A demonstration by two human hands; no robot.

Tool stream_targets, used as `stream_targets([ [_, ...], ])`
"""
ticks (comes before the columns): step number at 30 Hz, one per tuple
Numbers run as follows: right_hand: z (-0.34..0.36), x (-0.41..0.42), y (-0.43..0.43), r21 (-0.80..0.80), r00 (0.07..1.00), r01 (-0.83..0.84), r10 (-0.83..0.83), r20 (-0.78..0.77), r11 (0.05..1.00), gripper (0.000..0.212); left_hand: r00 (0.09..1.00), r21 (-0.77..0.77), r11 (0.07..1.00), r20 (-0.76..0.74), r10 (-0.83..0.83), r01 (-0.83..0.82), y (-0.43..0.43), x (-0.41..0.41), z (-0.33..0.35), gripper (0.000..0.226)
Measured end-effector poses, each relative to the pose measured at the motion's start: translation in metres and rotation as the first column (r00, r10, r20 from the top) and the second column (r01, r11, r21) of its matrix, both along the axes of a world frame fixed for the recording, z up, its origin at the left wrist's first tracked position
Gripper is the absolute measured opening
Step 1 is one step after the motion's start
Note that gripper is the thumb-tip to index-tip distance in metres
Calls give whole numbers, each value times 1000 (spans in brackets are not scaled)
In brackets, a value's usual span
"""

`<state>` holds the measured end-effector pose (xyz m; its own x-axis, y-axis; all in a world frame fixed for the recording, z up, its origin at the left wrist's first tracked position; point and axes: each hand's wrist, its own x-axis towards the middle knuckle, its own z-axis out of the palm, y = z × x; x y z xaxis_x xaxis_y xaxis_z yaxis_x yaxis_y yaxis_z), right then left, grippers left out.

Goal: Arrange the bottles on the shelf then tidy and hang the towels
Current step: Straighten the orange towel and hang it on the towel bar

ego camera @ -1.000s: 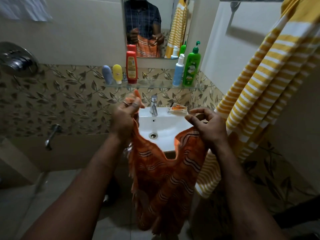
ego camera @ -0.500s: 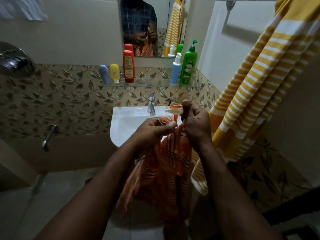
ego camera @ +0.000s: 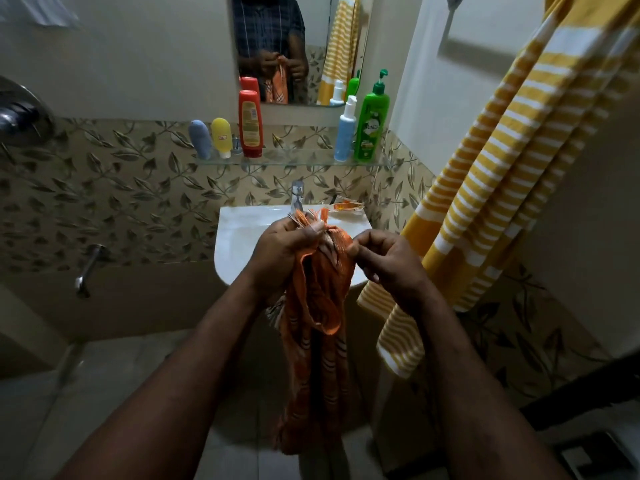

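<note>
Sink (ego camera: 242,244): orange towel (ego camera: 318,306), L hand (ego camera: 280,247), R hand (ego camera: 388,261)

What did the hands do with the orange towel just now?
The left hand and right hand came together, so the orange striped cloth towel, spread wide a second ago, now hangs in a narrow bunch. The left grips its fringed top; the right pinches beside it. The plastic bottles on the glass shelf and yellow-and-white striped hanging towel stayed put.

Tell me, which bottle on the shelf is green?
The tall pump bottle at the right end of the shelf; the others are grey-blue, yellow, red and light blue.
</note>
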<state>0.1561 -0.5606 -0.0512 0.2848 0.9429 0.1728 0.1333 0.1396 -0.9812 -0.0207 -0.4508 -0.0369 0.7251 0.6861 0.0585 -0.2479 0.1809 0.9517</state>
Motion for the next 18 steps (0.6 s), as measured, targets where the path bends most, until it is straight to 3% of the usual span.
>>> stream_targets([
  [4,-16,-11,-2,-32,999,-48,48,-12,998,32,986,18,989,-85,-145,147,4,-7,1,26],
  [10,-18,-14,2,69,1000,-28,28,-5,997,35,993,-27,993,-23,-116,115,5,-12,-1,19],
  [13,-33,-21,4,-33,991,-130,131,18,991,14,997,-34,997,0,-71,71,10,-17,2,11],
  [15,-39,-25,7,-17,997,-70,69,-41,997,6,998,-3,999,-47,-38,37,12,-21,4,9],
  [18,-30,-25,10,50,983,121,-112,-147,991,7,977,165,986,-211,38,-2,19,-32,1,11],
])
